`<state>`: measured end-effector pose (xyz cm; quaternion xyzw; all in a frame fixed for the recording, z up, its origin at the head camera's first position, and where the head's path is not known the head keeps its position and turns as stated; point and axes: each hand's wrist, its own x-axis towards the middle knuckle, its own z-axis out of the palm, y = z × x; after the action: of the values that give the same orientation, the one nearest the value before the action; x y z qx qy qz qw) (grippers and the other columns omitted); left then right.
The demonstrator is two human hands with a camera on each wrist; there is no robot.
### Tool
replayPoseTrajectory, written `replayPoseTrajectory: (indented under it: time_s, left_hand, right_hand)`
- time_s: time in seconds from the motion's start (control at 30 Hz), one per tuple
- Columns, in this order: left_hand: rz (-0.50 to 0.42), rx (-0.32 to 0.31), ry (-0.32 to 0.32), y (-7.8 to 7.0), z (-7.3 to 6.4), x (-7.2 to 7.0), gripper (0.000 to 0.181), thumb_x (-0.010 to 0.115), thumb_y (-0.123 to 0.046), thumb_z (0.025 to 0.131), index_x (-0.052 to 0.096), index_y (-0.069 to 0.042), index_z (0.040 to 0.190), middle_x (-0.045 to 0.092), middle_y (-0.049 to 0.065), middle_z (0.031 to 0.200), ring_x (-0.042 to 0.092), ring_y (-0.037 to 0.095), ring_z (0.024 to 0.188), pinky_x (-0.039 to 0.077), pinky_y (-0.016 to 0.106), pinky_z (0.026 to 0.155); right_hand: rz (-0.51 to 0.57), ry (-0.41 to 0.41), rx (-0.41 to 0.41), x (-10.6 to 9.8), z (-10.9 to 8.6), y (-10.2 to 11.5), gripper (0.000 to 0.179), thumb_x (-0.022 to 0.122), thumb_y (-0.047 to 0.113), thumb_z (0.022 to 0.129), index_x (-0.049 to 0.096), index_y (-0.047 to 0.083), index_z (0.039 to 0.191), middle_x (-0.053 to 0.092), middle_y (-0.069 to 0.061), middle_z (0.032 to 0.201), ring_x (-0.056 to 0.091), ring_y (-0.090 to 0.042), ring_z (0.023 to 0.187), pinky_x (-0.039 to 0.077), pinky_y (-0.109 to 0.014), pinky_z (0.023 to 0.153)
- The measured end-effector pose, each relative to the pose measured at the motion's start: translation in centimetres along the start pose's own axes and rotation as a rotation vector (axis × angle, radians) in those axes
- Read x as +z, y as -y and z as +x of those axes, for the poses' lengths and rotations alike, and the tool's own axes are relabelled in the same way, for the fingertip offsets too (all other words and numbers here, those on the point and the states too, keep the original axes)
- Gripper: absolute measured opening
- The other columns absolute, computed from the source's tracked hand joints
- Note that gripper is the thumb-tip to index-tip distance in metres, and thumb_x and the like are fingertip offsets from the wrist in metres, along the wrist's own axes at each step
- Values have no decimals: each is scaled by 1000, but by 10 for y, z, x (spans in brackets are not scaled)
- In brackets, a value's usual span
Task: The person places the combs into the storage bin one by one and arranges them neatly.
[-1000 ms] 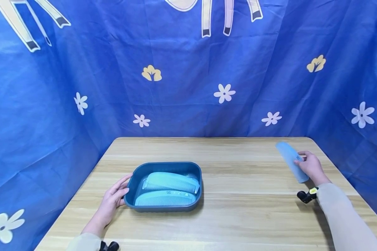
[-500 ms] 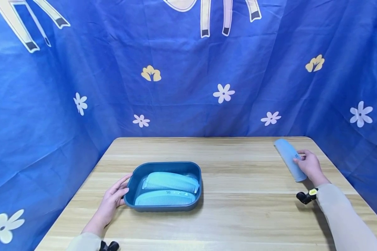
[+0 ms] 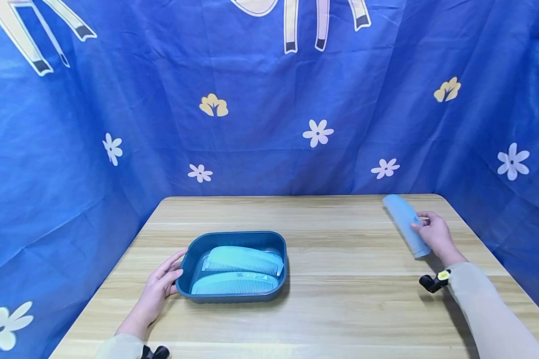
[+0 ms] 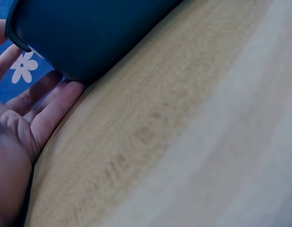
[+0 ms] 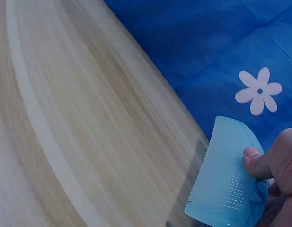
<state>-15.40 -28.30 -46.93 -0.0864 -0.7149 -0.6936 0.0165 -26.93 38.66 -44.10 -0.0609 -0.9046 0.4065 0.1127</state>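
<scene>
A light-blue comb, slanted at the far right of the table in the head view, is pinched along its back edge by my right hand. The right wrist view shows the thumb on the face of the comb, the other fingers partly hidden behind it. My left hand rests against the left end of a dark teal plastic box, its fingers extended along the outer wall and up to the rim. Two more light-blue combs, a rear one and a front one, lie side by side inside.
A light wood table carries the box left of centre. Blue printed curtains rise behind it and along both sides. A black wrist device sits at the right cuff, another at the left.
My right hand has moved slightly left and away from me with the comb. My left hand and the box with its two combs have stayed in place.
</scene>
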Motion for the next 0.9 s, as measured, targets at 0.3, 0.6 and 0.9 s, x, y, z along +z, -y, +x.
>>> replayPoseTrajectory:
  time_s: [0.3, 0.6, 0.9]
  left_hand:
    - [8, 5, 8, 0, -1, 0, 48, 43, -10, 97, 31, -3, 143, 55, 3, 122, 62, 18, 99, 54, 34, 70]
    - [10, 4, 5, 1, 0, -1, 48, 43, -10, 97, 32, -4, 143, 56, 3, 121, 62, 18, 98, 55, 34, 70]
    - [10, 1, -2, 1, -1, 0, 48, 43, -11, 97, 31, -4, 143, 55, 5, 121, 63, 18, 97, 55, 34, 69]
  right_hand:
    - [31, 2, -62, 14, -6, 8, 41, 58, 8, 90, 48, -11, 124, 54, -27, 103, 54, -31, 86, 46, -25, 61]
    - [46, 13, -113, 24, -12, 27, 41, 59, 7, 90, 49, -10, 125, 55, -27, 103, 54, -31, 85, 45, -26, 63]
    - [82, 27, -135, 31, -17, 41, 40, 59, 7, 90, 50, -9, 125, 54, -25, 102, 53, -28, 82, 46, -24, 63]
